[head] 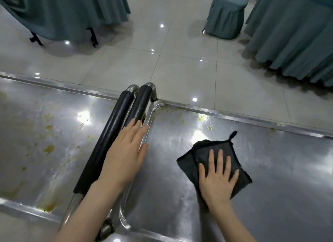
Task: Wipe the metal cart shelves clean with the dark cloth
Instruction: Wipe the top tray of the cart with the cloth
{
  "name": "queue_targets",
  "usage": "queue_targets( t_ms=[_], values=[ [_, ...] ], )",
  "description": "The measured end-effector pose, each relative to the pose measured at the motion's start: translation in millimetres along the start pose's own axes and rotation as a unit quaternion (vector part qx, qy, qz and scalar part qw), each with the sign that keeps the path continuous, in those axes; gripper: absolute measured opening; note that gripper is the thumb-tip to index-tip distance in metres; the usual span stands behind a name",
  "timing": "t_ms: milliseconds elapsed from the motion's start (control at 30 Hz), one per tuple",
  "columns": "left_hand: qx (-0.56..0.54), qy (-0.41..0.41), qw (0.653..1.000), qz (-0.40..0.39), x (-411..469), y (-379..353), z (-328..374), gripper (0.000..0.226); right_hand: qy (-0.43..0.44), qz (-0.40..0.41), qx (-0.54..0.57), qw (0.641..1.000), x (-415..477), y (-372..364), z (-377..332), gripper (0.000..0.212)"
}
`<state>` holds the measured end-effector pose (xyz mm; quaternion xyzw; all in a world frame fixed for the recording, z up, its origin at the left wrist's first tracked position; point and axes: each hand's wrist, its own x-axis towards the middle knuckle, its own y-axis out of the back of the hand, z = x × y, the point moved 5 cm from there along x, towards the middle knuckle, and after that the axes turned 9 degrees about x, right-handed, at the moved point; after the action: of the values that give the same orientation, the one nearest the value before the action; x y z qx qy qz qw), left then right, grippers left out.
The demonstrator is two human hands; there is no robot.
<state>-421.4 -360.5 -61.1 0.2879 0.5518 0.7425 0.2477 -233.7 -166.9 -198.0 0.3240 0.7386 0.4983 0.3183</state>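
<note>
cloth (200, 154), dark and folded, lies flat on the right shelf (279, 178), near its middle, with a small loop (232, 134) sticking out at its far corner. the right hand (217, 178) presses down on the cloth's near half, palm flat, fingers straight and spread; nothing is gripped. the left hand (124, 151) is well apart from the cloth, to its left, lying with straight fingers over the near end of the right handle (141, 105) and the shelf's left rim (150, 115), holding nothing. a second black padded handle (111, 133) runs just beside it. the left shelf (21, 106) carries yellowish stains (48, 149); smaller flecks (202, 118) dot the right shelf's far edge. beyond lie a glossy tiled floor (180, 61) and teal drapes (63, 11).
</note>
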Motion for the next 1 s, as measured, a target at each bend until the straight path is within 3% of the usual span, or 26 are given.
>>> queue_targets(
  t_ms=[67, 167, 267, 400, 567, 633, 700, 800, 900, 1000],
  values=[
    [-0.043, 0.015, 0.999, 0.029, -8, -1, 13, 0.044, 0.11, -0.035, -0.003, 0.993, 1, -16, -55, 0.065],
    [-0.116, 0.054, 0.99, 0.054, -22, -19, 26, 0.048, 0.306, -0.12, -0.022, 0.944, 6, -49, -149, 0.066],
    [-0.175, 0.118, 0.977, 0.042, -33, -56, 20, 0.051, 0.384, -0.163, -0.045, 0.907, 21, -64, -194, 0.065],
    [-0.125, 0.163, 0.978, 0.029, -23, -99, 7, 0.05, 0.338, -0.122, -0.024, 0.933, 53, -51, -157, 0.064],
    [-0.013, 0.157, 0.987, -0.013, 12, -137, -1, 0.051, 0.138, -0.004, -0.029, 0.99, 99, -5, -28, 0.066],
    [0.002, 0.161, 0.987, -0.015, 13, -143, -2, 0.052, 0.054, -0.012, -0.028, 0.998, 109, 7, 12, 0.07],
    [-0.006, 0.163, 0.987, -0.002, 9, -144, -2, 0.054, 0.025, -0.019, -0.029, 0.999, 115, 6, 14, 0.07],
    [-0.007, 0.17, 0.985, 0.02, 7, -141, -4, 0.055, 0.116, -0.015, -0.039, 0.992, 123, -7, -46, 0.065],
    [-0.007, 0.176, 0.983, 0.045, 7, -142, -4, 0.053, 0.286, -0.044, -0.047, 0.956, 129, -34, -138, 0.063],
    [0.015, 0.171, 0.983, 0.066, 8, -141, -5, 0.054, 0.38, -0.093, -0.029, 0.92, 132, -56, -205, 0.061]
  ],
)
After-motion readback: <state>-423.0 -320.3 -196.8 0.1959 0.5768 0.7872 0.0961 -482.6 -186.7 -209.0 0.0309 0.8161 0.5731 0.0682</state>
